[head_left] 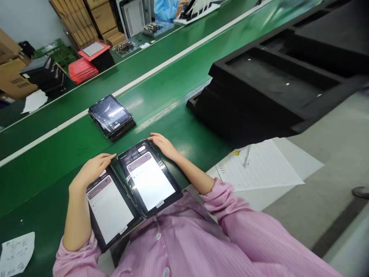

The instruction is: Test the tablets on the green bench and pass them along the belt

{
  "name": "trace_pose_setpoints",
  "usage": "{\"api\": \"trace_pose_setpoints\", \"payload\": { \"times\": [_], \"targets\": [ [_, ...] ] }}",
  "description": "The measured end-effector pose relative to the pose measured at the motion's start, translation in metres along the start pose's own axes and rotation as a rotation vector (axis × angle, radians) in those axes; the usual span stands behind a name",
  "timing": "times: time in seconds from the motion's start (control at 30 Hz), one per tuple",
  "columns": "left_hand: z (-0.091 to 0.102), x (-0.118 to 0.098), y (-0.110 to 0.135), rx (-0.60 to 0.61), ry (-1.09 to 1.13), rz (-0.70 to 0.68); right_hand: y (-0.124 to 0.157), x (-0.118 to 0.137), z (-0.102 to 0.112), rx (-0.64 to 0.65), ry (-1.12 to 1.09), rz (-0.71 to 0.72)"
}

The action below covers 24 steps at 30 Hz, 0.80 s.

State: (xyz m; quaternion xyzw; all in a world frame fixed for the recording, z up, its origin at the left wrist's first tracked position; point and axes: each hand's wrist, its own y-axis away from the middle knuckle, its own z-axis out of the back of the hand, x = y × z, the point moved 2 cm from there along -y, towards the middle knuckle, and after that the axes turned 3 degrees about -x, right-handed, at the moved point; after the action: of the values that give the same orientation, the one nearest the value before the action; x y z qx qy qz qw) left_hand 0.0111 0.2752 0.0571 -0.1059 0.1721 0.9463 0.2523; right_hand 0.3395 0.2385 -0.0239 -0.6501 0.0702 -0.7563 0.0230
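Two tablets lie side by side at the bench's near edge, both with lit, mostly white screens. Over the upper end of the left tablet [112, 209] rests my left hand [93, 169], its fingers stretched out towards the gap between the two. My right hand [163, 146] touches the top right corner of the right tablet [152, 181], fingers extended and not wrapped round it. Beyond them, a small stack of tablets [111, 113] sits on the green bench; its top screen is dark and reflective.
Black foam trays [259, 88] are piled at the right. Below them are printed sheets [259, 165] with a pen [247, 156]. A handwritten note [17, 252] lies at lower left. Across the line are red trays [83, 70], cardboard boxes [102, 17] and a person in a blue sleeve [165, 9].
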Motion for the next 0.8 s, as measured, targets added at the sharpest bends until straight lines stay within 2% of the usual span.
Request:
{"api": "trace_pose_setpoints", "payload": {
  "times": [0.1,0.2,0.3,0.47,0.57,0.7,0.8],
  "targets": [
    [0.010,0.019,0.013,0.034,0.112,0.094,0.003,0.000,-0.001,0.004,0.174,0.099],
    [0.009,0.029,0.021,0.049,0.226,0.027,0.008,0.004,-0.006,0.073,0.279,0.210],
    [0.005,0.031,0.020,0.038,0.206,-0.047,0.010,0.005,-0.007,0.109,0.368,0.236],
    [0.006,0.036,0.023,0.105,0.313,-0.024,0.007,-0.001,0.004,0.079,0.237,0.220],
    [0.006,0.038,0.032,0.114,0.285,-0.043,0.007,-0.006,0.007,0.229,0.162,0.140],
    [-0.004,0.032,0.034,0.131,0.216,-0.051,0.010,-0.006,0.011,0.434,0.303,0.153],
    [-0.011,0.030,0.030,0.121,0.197,-0.044,0.013,-0.005,0.011,0.498,0.367,0.175]
  ]
}}
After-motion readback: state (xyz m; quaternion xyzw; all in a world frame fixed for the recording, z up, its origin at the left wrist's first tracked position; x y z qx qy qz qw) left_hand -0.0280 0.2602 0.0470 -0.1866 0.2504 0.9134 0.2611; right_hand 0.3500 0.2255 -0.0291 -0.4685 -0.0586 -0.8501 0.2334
